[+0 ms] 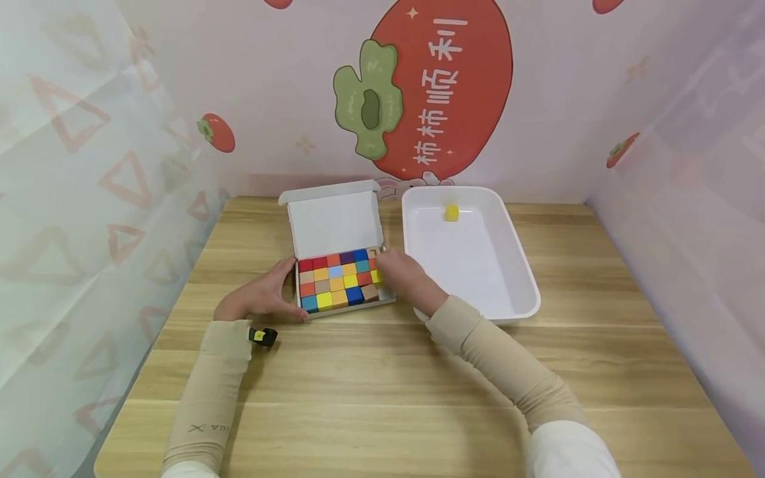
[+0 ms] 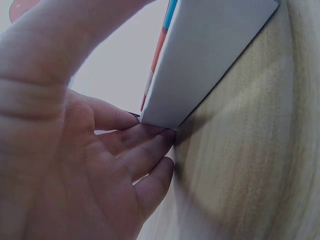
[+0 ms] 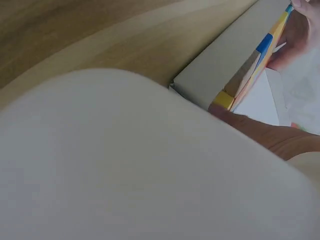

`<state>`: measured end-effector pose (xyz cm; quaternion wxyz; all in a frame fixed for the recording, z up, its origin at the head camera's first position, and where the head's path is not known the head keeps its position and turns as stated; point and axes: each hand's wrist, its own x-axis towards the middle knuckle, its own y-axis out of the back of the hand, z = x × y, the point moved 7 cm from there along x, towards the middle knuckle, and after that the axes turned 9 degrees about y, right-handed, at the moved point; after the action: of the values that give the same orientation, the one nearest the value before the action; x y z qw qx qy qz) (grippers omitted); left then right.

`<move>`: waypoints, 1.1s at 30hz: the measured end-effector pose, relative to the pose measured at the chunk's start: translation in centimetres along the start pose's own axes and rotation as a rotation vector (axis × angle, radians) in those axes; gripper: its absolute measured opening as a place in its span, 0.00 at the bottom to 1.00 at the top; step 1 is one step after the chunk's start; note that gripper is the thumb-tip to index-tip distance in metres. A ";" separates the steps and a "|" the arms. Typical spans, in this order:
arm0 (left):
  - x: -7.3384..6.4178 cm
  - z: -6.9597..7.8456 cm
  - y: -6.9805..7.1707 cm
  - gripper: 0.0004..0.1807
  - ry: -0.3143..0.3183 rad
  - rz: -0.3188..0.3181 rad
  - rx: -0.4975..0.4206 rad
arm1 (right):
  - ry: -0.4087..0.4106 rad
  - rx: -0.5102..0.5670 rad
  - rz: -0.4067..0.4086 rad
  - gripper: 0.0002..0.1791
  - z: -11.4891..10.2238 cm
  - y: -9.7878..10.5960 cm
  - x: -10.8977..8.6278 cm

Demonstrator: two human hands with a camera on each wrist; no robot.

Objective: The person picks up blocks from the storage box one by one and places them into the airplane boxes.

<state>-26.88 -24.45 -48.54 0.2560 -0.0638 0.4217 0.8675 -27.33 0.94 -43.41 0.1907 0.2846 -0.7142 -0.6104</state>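
An open white cardboard box [image 1: 344, 308] holds rows of small coloured wooden blocks [image 1: 339, 283], its lid [image 1: 337, 224] raised at the back. My left hand [image 1: 261, 292] spans the box's left end, thumb at the front corner and fingers at the back one; the left wrist view shows these fingertips [image 2: 167, 137] against the corner. Over the box's right end, my right hand [image 1: 408, 279] has bent fingers. Its thumb [image 3: 220, 111] meets a yellow block [image 3: 225, 100] in the right wrist view. The other right fingertips are hidden, so a pinch cannot be confirmed.
Just right of the box stands a white plastic tray [image 1: 518, 275] with one yellow block [image 1: 451, 213] near its back. Both are on a wooden table [image 1: 358, 398]. A printed wall covering [image 1: 287, 79] rises behind the table's back edge. A pale blurred surface fills much of the right wrist view.
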 end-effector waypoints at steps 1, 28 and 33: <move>0.0 0.1 0.0 0.75 -0.008 0.000 -0.002 | -0.012 0.031 -0.004 0.15 0.0 0.2 -0.1; -0.2 -0.1 0.1 0.77 -0.005 -0.007 -0.020 | -0.398 0.233 0.321 0.21 16.9 9.7 -5.0; -0.2 -0.3 0.1 0.77 -0.008 -0.006 -0.017 | -0.497 0.280 0.273 0.23 19.3 8.0 -4.0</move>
<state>-26.81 -24.77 -48.61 0.2595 -0.0636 0.4129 0.8707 -37.62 18.95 -38.79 0.0494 0.0517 -0.8477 -0.5256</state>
